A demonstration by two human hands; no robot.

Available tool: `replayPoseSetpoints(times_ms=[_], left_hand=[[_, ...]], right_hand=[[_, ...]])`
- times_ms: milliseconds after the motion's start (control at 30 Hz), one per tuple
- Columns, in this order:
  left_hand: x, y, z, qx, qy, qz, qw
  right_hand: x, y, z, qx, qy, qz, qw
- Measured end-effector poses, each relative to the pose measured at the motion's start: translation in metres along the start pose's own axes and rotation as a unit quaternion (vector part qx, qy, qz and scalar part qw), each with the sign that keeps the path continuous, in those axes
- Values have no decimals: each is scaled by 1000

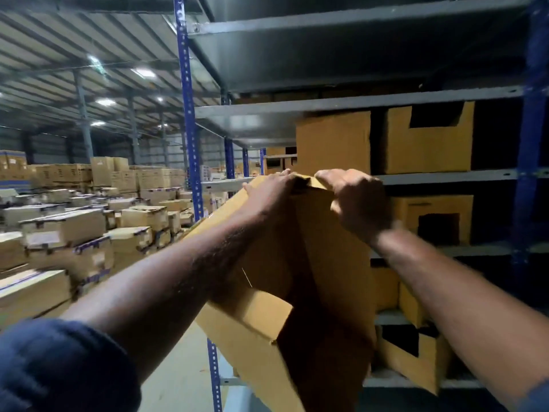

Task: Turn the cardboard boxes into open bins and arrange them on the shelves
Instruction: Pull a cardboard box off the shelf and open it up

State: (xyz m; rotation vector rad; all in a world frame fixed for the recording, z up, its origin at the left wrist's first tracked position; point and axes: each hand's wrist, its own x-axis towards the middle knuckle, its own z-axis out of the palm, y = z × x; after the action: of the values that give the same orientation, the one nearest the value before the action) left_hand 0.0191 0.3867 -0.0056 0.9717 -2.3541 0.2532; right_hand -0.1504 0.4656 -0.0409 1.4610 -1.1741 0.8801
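Grey metal shelves on blue uprights (356, 99) stand far right. In front, a tall brown cardboard box (323, 263) tilts lengthwise away; left hand (273, 191) and right hand (356, 197), fingers (326, 175) clamped, grip its far top edge.

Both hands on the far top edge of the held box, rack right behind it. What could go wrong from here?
1. Both the left hand and right hand pinch one edge of the cardboard box; it may tear unevenly.
2. The box hangs tilted, its open end unsupported, so it might swing or slip.
3. The shelf edge and uncut box sit close behind; knuckles might hit them.
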Motion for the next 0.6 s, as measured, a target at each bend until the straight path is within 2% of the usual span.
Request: replayPoseSetpoints(times_ms=[67,133,233,333,400,500,600], left_hand=[[-15,-9,26,-63,-10,-49,997],[-32,-9,42,-120,-11,-97,988],[-45,-10,62,-176,20,-114,978],[-52,-13,72,-235,85,-136,959],[-53,-11,72,-261,105,-155,947],[-55,-6,74,-283,118,-135,942],[-47,-3,71,-213,137,-106,961]], right_hand=[[-16,-10,14,7,-53,-11,999],[-28,-11,22,30,-50,8,998],[-43,-11,29,97,-25,114,988],[-67,-6,37,226,-46,241,943],[-84,-1,42,248,-77,247,933],[-87,4,45,238,-58,248,937],[-68,1,35,227,-70,257,937]])
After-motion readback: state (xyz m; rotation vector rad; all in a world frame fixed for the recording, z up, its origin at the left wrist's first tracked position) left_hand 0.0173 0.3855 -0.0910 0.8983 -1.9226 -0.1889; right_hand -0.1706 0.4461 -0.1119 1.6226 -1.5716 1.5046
